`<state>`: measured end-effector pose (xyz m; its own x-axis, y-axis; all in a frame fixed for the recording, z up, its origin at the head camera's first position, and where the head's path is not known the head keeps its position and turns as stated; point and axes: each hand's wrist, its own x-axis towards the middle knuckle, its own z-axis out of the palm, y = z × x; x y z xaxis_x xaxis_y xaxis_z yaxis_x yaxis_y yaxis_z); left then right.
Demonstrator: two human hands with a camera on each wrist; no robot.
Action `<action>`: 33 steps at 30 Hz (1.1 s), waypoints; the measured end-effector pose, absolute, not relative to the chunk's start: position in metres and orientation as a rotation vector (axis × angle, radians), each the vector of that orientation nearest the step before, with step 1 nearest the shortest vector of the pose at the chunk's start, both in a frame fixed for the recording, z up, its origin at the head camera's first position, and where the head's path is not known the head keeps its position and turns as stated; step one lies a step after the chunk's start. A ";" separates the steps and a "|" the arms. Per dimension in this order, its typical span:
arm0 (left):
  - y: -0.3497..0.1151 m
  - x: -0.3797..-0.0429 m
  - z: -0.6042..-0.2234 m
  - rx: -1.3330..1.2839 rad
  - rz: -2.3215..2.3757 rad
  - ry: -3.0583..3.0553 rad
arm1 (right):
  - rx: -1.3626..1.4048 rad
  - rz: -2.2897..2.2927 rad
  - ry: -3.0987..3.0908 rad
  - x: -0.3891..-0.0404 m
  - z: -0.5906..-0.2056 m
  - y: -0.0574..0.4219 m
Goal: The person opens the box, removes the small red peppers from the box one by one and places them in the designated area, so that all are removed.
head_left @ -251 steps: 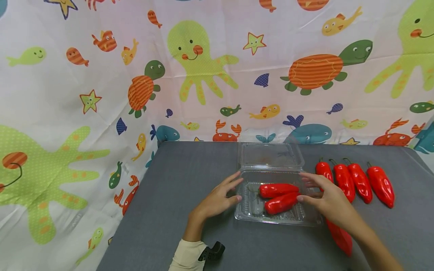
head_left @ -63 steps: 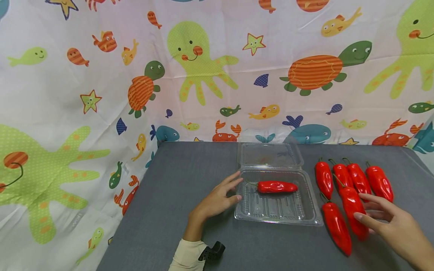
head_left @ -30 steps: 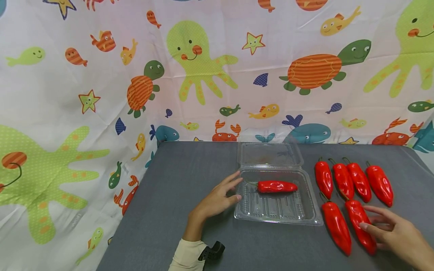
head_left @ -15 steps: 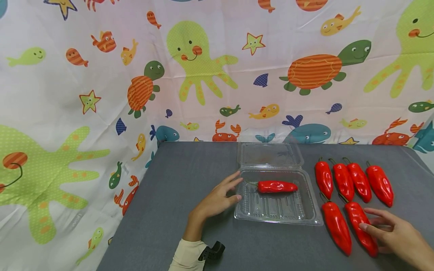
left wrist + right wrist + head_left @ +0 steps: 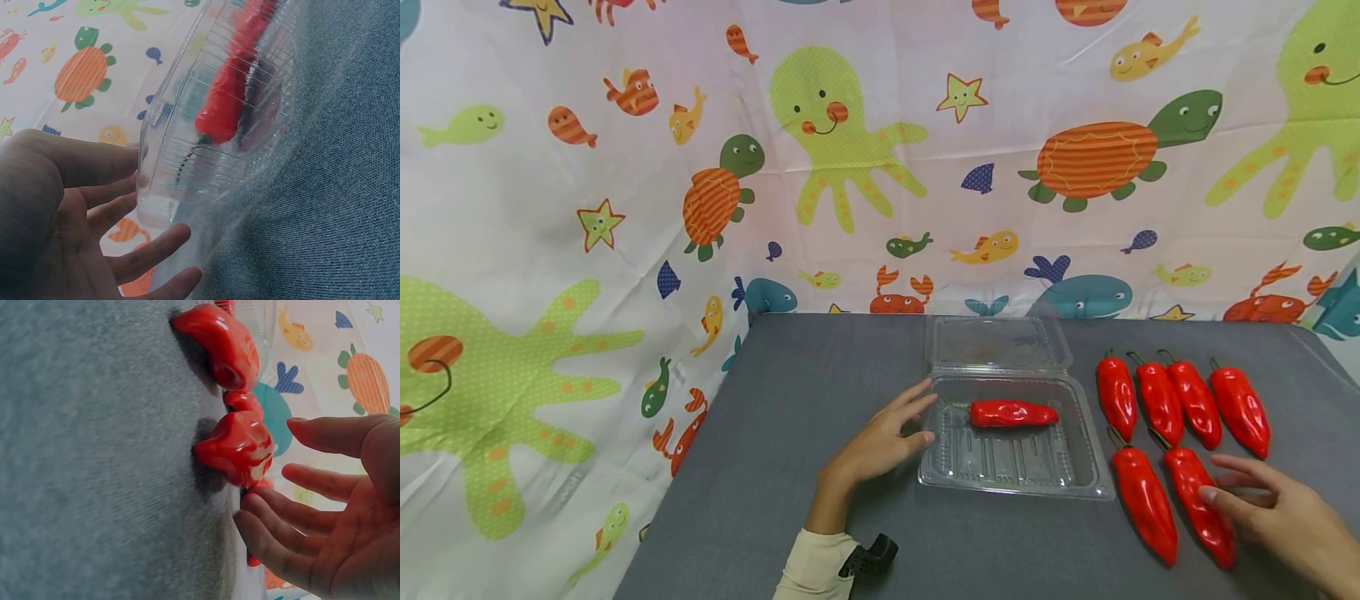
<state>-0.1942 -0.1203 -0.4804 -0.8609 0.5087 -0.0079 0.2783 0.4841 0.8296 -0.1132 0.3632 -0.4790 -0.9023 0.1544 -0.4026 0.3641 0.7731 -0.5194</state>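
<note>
A clear plastic container (image 5: 1015,479) lies with its lid (image 5: 996,343) folded back, and one red pepper (image 5: 1012,413) rests inside near the back. My left hand (image 5: 876,442) is at the container's left rim; in the left wrist view its relaxed fingers (image 5: 156,253) spread beside the wall. To the right, my right hand (image 5: 1273,508) hovers beside a red pepper (image 5: 1201,504) in the front row. The right wrist view shows its fingers (image 5: 294,540) loosely bent and apart from the pepper, with nothing held. Another red pepper (image 5: 1145,504) lies just left of that one.
Behind the front peppers stands a row of several red peppers (image 5: 1193,404) on the grey cloth-covered table (image 5: 790,400). A patterned curtain (image 5: 887,167) hangs along the back and left. A black strap (image 5: 872,557) circles the left wrist.
One of the two peppers in the container earlier now lies in the front row. My right hand laid it down, shifted it toward me and let go. The left hand stays put.
</note>
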 end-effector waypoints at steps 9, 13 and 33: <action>-0.121 -0.193 -0.480 0.675 1.326 2.466 | 0.358 -0.850 2.691 -0.118 -0.469 0.358; -0.121 -0.194 -0.480 0.675 1.324 2.467 | 0.301 -0.836 2.783 -0.120 -0.461 0.353; -0.121 -0.195 -0.481 0.697 1.323 2.477 | 0.038 -0.992 2.954 -0.134 -0.431 0.306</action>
<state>-0.1950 -0.1207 -0.4805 -0.8549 0.5187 0.0062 0.2936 0.4740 0.8301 -0.1341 0.3065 -0.4306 -0.9994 0.0147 -0.0318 0.0309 0.7972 -0.6029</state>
